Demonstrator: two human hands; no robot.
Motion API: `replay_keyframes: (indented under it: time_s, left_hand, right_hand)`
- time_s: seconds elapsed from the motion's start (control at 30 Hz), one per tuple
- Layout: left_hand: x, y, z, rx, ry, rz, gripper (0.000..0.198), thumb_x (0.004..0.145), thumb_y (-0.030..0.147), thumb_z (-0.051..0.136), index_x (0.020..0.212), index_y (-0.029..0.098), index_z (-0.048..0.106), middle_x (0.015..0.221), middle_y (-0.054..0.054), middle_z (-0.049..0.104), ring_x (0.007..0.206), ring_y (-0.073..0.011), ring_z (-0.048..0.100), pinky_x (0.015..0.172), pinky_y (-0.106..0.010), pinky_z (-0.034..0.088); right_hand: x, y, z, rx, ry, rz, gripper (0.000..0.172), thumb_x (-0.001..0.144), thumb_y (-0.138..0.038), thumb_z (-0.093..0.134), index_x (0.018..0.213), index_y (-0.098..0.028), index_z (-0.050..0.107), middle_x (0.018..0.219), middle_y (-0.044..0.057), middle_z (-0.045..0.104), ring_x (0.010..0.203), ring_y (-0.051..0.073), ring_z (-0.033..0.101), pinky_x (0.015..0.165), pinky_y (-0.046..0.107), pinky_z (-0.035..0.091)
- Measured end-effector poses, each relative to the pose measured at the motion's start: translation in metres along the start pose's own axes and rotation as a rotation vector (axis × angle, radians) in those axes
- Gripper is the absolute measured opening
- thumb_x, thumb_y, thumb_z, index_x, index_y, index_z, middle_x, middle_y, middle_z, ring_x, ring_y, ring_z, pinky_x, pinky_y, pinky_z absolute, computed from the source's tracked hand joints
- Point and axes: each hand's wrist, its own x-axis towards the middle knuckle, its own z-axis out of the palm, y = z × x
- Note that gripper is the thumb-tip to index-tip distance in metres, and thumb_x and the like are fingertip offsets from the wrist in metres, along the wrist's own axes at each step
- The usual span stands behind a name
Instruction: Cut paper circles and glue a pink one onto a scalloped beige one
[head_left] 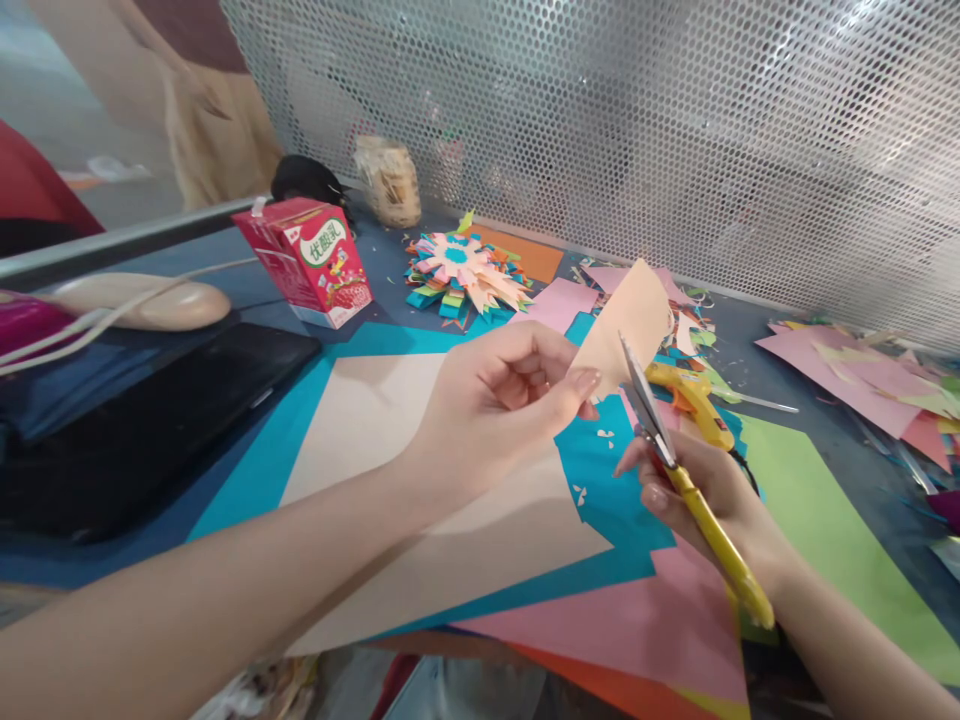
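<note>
My left hand (pixel 502 400) pinches a piece of peach paper (pixel 626 320) between thumb and fingers, holding it up above the table. In my right hand (pixel 697 480) is a pair of scissors (pixel 660 430) with yellow handles, the blades pointing up and lying close to the paper's lower right edge. Whether the blades touch the paper I cannot tell. Below both hands lie a large peach sheet (pixel 420 570) and a blue sheet (pixel 622 555), with small paper snippets (pixel 580 495) on the blue.
A layered paper flower (pixel 457 260), a red drink carton (pixel 307 260) and a jar (pixel 388 180) stand toward the back. A yellow glue gun (pixel 694 395) lies behind my right hand. At left is a black tablet-like slab (pixel 157 430). A perforated metal screen (pixel 600 120) borders the table.
</note>
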Motion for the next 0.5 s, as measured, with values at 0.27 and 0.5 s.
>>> replay_keyframes:
  time_s: [0.27, 0.5]
  left_hand:
    - [-0.0003, -0.0016, 0.0004, -0.046, -0.003, -0.044, 0.016, 0.073, 0.015, 0.068, 0.064, 0.018, 0.056, 0.054, 0.005, 0.062, 0.047, -0.0074, 0.057, 0.043, -0.017, 0.042]
    - [-0.0012, -0.0012, 0.0005, -0.073, -0.017, -0.049, 0.016, 0.074, 0.011, 0.065, 0.063, 0.017, 0.056, 0.055, 0.004, 0.062, 0.045, -0.005, 0.055, 0.045, -0.016, 0.044]
  right_hand:
    - [-0.0011, 0.005, 0.0012, -0.071, 0.052, -0.033, 0.048, 0.079, -0.066, 0.051, 0.086, -0.02, 0.061, 0.057, -0.004, 0.039, 0.048, 0.01, 0.033, 0.045, 0.025, 0.025]
    - [-0.0012, 0.006, 0.002, -0.123, 0.056, -0.02, 0.055, 0.079, -0.072, 0.045, 0.085, -0.02, 0.061, 0.056, -0.004, 0.04, 0.048, 0.011, 0.033, 0.045, 0.025, 0.027]
